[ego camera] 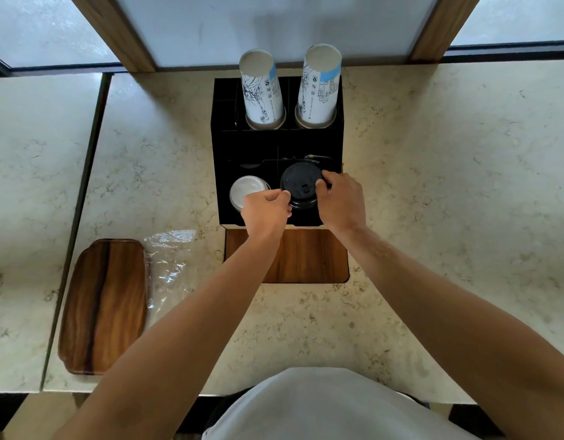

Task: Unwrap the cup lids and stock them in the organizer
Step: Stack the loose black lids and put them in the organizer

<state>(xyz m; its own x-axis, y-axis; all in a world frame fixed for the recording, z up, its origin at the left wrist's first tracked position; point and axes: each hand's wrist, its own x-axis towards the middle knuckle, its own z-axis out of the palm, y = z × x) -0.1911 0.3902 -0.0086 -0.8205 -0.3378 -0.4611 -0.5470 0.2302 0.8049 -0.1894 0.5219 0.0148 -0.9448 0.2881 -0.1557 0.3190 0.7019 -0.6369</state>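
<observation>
A stack of black cup lids sits at the front right compartment of the black organizer. My left hand grips the stack's left edge and my right hand grips its right edge. White lids fill the front left compartment, partly hidden by my left hand. Empty clear plastic wrap lies on the counter to the left.
Two stacks of upside-down paper cups stand in the organizer's back compartments. A wooden tray lies at the left beside the wrap. A wooden panel is set into the marble counter in front of the organizer.
</observation>
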